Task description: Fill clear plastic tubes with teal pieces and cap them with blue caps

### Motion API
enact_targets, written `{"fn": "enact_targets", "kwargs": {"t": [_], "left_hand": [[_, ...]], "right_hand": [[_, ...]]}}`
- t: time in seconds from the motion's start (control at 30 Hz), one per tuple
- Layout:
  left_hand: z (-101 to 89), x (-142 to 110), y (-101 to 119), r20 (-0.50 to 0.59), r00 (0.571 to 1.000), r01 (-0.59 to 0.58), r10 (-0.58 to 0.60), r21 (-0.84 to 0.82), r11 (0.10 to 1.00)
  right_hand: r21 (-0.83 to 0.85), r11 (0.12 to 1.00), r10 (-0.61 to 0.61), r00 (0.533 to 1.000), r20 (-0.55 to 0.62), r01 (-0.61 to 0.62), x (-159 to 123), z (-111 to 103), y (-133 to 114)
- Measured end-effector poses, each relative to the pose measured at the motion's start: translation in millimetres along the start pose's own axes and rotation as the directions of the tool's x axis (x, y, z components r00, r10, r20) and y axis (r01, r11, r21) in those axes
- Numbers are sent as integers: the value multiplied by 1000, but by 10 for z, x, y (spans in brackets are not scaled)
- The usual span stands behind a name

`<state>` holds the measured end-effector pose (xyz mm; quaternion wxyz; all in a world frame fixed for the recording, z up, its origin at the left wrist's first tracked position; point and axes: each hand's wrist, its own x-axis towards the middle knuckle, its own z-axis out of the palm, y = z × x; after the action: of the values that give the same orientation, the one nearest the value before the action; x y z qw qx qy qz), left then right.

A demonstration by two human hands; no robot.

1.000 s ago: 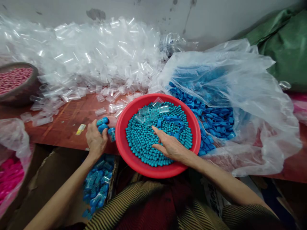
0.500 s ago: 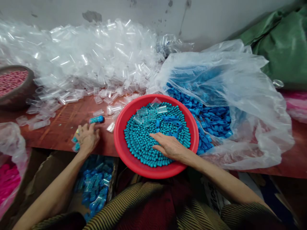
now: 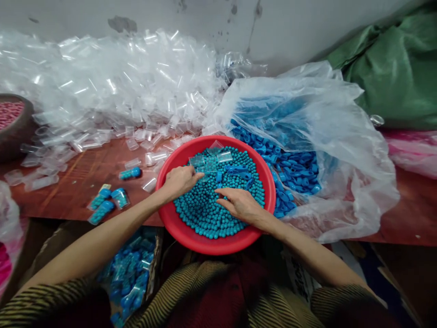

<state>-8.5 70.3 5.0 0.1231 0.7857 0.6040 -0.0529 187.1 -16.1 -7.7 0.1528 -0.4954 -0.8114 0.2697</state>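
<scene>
A red basin (image 3: 215, 246) full of small teal beads (image 3: 201, 214) stands in front of me. My left hand (image 3: 180, 181) is over its left side, fingers slightly bent and apart, close to clear plastic tubes (image 3: 197, 161) lying on the beads. On the right, my right hand (image 3: 239, 203) rests low over the beads, its index finger and thumb stretched out with a gap between them. Just beyond those fingertips sits a small blue plastic piece (image 3: 219, 176). Longer blue caps (image 3: 238, 171) lie further back in the basin. Both hands appear to hold nothing.
Filled bead bottles (image 3: 102, 212) lie on the red-brown table (image 3: 82, 180) at left. Behind rises a heap of clear tubes (image 3: 136, 86). An open plastic bag (image 3: 355, 136) spills blue caps (image 3: 297, 171) at right. Below the edge is a box of bottles (image 3: 131, 273); a pink-bead bowl (image 3: 20, 136) stands far left.
My left hand has left the bottles on the table and moved right into the basin. My right hand stays over the beads. The view has shifted slightly.
</scene>
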Motion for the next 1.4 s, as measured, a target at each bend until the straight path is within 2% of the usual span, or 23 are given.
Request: {"fn": "enact_targets", "kwargs": {"t": [0.07,0.17,0.27,0.37,0.43,0.5,0.57,0.63,0.73,0.8,0.9,0.93,1.0,1.07,1.1,1.23,1.4], "left_hand": [[64,96,70,82,995,61,-58,-43,997],[161,230,181,66,994,100,-92,-128,987],[189,323,254,55,997,68,-54,-273,960],[129,340,224,139,990,39,15,-377,925],[86,308,170,277,960,70,45,-394,916],[91,262,141,450,891,131,58,-378,917],[162,228,178,561,826,179,49,-344,922],[277,222,284,594,803,205,43,-343,917],[440,258,480,592,803,249,68,-437,864],[499,290,559,577,809,280,109,-542,792],[512,337,549,525,831,294,185,-696,655],[504,355,521,505,836,307,216,-756,578],[477,394,452,460,839,355,291,-867,349],[440,423,386,413,834,404,366,-909,106],[418,429,358,393,833,416,391,-909,27],[327,383,275,360,843,410,400,-911,-43],[226,254,203,348,885,389,308,-918,-80]], "right_hand": [[13,1000,-8,1000,15,8,13,0,-7],[41,999,-15,1000,-11,15,40,-7,-4],[100,995,-5,998,-68,11,41,-49,34],[164,986,39,989,-141,-15,10,-146,99],[200,979,74,984,-161,-41,-11,-228,149],[226,973,92,983,-158,-54,-16,-303,195],[237,970,93,982,-167,-52,-4,-358,233],[241,969,95,978,-185,-49,16,-386,258],[246,967,110,975,-195,-61,31,-387,280],[254,964,128,974,-188,-77,21,-372,294],[290,951,156,974,-162,-104,-6,-345,326],[309,944,166,975,-148,-114,-13,-340,340],[343,931,176,977,-124,-124,-16,-337,367],[346,929,183,976,-118,-133,-4,-346,392],[330,933,192,974,-124,-142,8,-355,403],[164,960,248,960,-130,-226,90,-407,420],[-164,958,234,972,-33,-236,229,-463,373]]}}
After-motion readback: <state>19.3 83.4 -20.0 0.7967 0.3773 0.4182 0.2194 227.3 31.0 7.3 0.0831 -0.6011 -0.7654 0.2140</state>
